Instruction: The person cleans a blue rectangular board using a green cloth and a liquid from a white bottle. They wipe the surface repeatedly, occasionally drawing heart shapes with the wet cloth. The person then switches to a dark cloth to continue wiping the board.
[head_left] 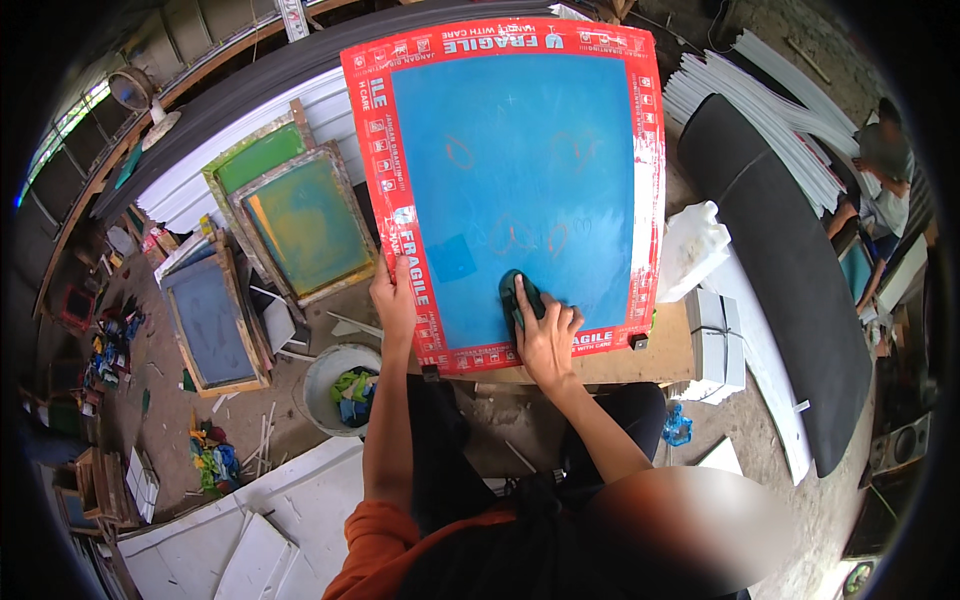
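In front of me a blue screen-printing frame [525, 140], bordered with red and white printed tape, tilts up. Faint orange loops and a darker blue square patch mark its surface. My left hand [393, 300] grips the frame's left edge near the lower corner, its fingers partly hidden behind the edge. Against the lower middle of the blue surface, my right hand [545, 328] presses a dark green, soft-looking pad [513, 292] under its fingers. Whether that is a cloth or a sponge, I cannot tell.
Other screen frames [312, 225] lean at the left. A bucket with colourful rags [318, 385] stands beside my left forearm. Tied white sheets [718, 345] and a long black panel [785, 270] are at the right. A person [885, 170] sits at the far right.
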